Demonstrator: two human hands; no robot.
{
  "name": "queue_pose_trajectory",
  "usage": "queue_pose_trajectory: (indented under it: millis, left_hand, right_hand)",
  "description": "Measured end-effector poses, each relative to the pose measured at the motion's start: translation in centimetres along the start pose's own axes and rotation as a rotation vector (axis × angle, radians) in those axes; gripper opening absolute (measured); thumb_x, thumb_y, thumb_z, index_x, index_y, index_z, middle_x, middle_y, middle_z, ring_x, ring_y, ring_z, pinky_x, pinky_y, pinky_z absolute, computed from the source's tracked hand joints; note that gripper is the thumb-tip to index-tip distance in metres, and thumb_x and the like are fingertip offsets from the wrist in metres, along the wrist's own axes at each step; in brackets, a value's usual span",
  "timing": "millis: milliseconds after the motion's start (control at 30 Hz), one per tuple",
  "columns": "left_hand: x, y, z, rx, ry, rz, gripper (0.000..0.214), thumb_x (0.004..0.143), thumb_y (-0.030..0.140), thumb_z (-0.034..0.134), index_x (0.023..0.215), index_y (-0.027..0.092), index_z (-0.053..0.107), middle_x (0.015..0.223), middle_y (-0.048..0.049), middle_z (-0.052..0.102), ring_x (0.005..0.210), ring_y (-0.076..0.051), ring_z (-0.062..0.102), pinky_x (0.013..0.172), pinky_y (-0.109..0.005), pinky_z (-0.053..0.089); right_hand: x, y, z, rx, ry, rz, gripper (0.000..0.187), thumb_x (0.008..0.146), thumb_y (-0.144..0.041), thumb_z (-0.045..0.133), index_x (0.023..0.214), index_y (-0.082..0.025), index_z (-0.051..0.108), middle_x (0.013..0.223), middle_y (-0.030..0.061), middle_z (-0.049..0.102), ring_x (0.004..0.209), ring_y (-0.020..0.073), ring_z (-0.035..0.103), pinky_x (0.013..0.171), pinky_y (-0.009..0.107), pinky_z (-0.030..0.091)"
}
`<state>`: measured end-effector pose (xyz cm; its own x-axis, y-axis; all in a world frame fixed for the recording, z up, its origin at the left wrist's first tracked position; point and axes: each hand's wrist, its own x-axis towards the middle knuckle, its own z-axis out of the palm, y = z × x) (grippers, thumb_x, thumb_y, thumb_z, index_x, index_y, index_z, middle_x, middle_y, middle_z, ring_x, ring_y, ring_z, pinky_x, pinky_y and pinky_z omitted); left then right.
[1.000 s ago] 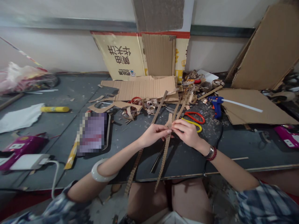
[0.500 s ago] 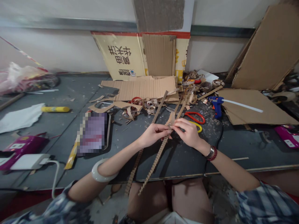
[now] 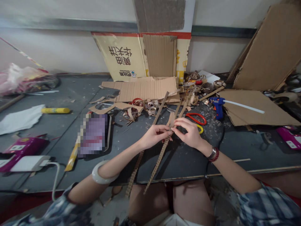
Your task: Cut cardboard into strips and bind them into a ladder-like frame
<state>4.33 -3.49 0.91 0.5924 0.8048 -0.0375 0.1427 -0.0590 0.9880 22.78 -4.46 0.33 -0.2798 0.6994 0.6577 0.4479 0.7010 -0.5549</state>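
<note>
My left hand (image 3: 155, 135) and my right hand (image 3: 189, 131) meet over the dark table (image 3: 188, 160), fingertips pinched together on a long thin corrugated cardboard strip (image 3: 158, 163). The strip hangs down from my fingers past the table's front edge toward my lap. Its upper end pokes up between my hands. A second corrugated strip (image 3: 160, 108) lies on the table under my left forearm and runs up to the pile of cardboard. Red and yellow scissors (image 3: 197, 119) lie just behind my right hand.
A blue glue gun (image 3: 218, 105) lies right of the scissors beside a flat cardboard sheet (image 3: 254, 108). Cardboard pieces and curled scraps (image 3: 145, 89) pile at the back. A blurred phone (image 3: 92, 135), a magenta device (image 3: 21, 147) and a yellow tube (image 3: 55, 110) sit at left.
The hanging lower end of the strip swung to the left and then slightly back right. My fingers shifted a little along its top. Nothing else moved.
</note>
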Motion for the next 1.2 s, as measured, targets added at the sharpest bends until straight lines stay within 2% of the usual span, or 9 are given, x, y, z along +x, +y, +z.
queue_pose_trajectory:
  millis: [200, 800, 1067, 1200]
  left_hand:
    - [-0.04, 0.20, 0.12, 0.000, -0.015, -0.022, 0.028, 0.081, 0.034, 0.055, 0.092, 0.010, 0.063, 0.068, -0.0040, 0.066, 0.052, -0.008, 0.054, 0.047, -0.016, 0.042]
    - [-0.04, -0.22, -0.01, 0.037, -0.055, 0.012, 0.028, 0.084, 0.035, 0.051, 0.094, 0.010, 0.062, 0.070, -0.0038, 0.065, 0.054, -0.009, 0.055, 0.049, -0.018, 0.043]
    - [-0.02, -0.55, -0.06, -0.005, -0.057, -0.002, 0.030, 0.083, 0.035, 0.052, 0.098, 0.011, 0.061, 0.071, -0.0041, 0.065, 0.056, -0.010, 0.057, 0.054, -0.021, 0.046]
    - [-0.07, -0.35, 0.09, -0.001, -0.062, -0.001, 0.029, 0.082, 0.036, 0.052, 0.095, 0.011, 0.061, 0.071, -0.0045, 0.065, 0.055, -0.010, 0.056, 0.051, -0.019, 0.045]
  right_hand:
    - [-0.06, 0.21, 0.16, -0.026, -0.025, -0.005, 0.012, 0.084, -0.019, 0.051, 0.077, -0.019, 0.062, 0.086, 0.0044, 0.062, 0.081, 0.0140, 0.059, 0.074, 0.027, 0.050]
    - [0.19, -0.27, -0.10, 0.032, -0.016, 0.060, 0.012, 0.082, -0.016, 0.053, 0.074, -0.018, 0.061, 0.081, 0.0037, 0.062, 0.075, 0.0132, 0.058, 0.069, 0.025, 0.048]
    - [0.25, -0.27, -0.02, 0.068, -0.010, 0.102, 0.012, 0.082, -0.017, 0.053, 0.072, -0.018, 0.060, 0.077, 0.0029, 0.061, 0.076, 0.0137, 0.058, 0.070, 0.027, 0.048]
    - [0.37, -0.13, -0.08, 0.058, 0.007, 0.132, 0.014, 0.083, -0.022, 0.054, 0.071, -0.018, 0.060, 0.074, 0.0026, 0.061, 0.075, 0.0147, 0.058, 0.069, 0.028, 0.048]
